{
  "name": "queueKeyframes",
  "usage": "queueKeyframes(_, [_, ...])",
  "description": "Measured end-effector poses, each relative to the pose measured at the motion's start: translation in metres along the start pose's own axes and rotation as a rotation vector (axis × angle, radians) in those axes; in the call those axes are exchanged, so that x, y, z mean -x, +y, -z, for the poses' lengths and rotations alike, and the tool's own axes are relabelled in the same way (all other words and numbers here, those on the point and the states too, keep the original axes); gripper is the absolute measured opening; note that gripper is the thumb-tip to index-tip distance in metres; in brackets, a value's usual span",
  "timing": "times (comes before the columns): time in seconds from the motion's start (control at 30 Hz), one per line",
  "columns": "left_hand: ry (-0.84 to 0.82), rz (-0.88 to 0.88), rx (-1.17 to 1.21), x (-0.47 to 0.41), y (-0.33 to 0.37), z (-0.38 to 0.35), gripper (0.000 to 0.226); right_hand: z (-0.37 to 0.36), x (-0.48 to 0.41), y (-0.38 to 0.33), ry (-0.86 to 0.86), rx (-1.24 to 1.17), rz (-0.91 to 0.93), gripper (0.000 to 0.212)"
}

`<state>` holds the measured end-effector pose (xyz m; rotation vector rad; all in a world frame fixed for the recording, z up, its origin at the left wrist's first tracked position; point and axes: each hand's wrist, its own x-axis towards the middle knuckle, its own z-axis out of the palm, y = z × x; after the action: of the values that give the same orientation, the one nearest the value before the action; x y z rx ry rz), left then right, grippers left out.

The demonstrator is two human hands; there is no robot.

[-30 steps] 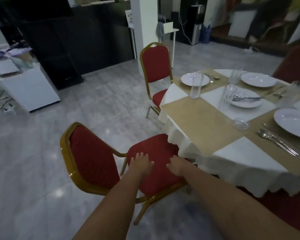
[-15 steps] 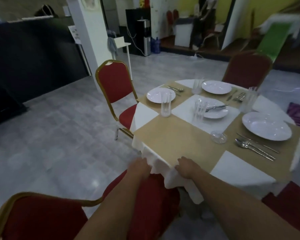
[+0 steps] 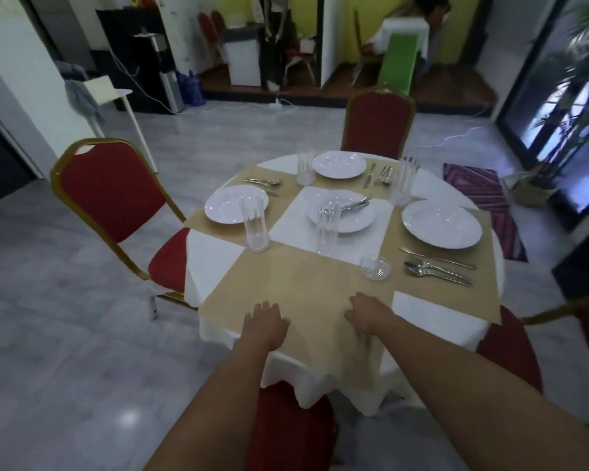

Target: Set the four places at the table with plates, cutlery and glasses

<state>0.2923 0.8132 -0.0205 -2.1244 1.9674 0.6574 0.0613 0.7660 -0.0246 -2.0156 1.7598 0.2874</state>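
Hands now rest atop the beige cloth (image 3: 306,277), off its edge: left hand (image 3: 265,322) spread, right hand (image 3: 367,314) unclear.

1. On the tan square cloth (image 3: 303,280), at the near edge of the round white-draped surface (image 3: 214,256), the left hand (image 3: 265,322) lies flat and the right hand (image 3: 367,317) rests with fingers bent.
2. A white round left plate (image 3: 236,203), far plate (image 3: 339,164) and right plate (image 3: 441,224) mark three places; the middle plate (image 3: 350,220) carries silver cutlery (image 3: 354,205).
3. A clear ribbed glass (image 3: 374,265) lies on its side near the right plate.
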Motion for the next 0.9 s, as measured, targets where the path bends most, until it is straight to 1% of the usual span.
queueKeyframes(0.13, [0.007, -0.052, -0.007, -0.039, 0.020, 0.013, 0.055, 0.022, -0.025, 0.026, 0.020, -0.033, -0.060, 0.044])
queueKeyframes(0.4, [0.006, -0.043, 0.035, -0.139, 0.046, 0.059, 0.056, 0.072, -0.107, 0.067, 0.072, -0.114, -0.147, 0.039])
queueKeyframes(0.5, [0.007, -0.036, 0.062, -0.178, 0.049, 0.078, 0.057, 0.092, -0.144, 0.080, 0.078, -0.155, -0.147, 0.040])
queueKeyframes(0.7, [0.001, 0.003, 0.064, -0.247, 0.048, 0.102, 0.053, 0.126, -0.218, 0.099, 0.043, -0.121, -0.178, 0.048])
queueKeyframes(0.8, [-0.034, 0.016, 0.124, -0.274, 0.051, 0.107, 0.056, 0.136, -0.248, 0.106, 0.088, -0.169, -0.219, 0.047])
queueKeyframes(0.9, [-0.082, -0.027, 0.230, -0.295, 0.060, 0.106, 0.055, 0.141, -0.272, 0.111, 0.118, -0.297, -0.298, 0.042])
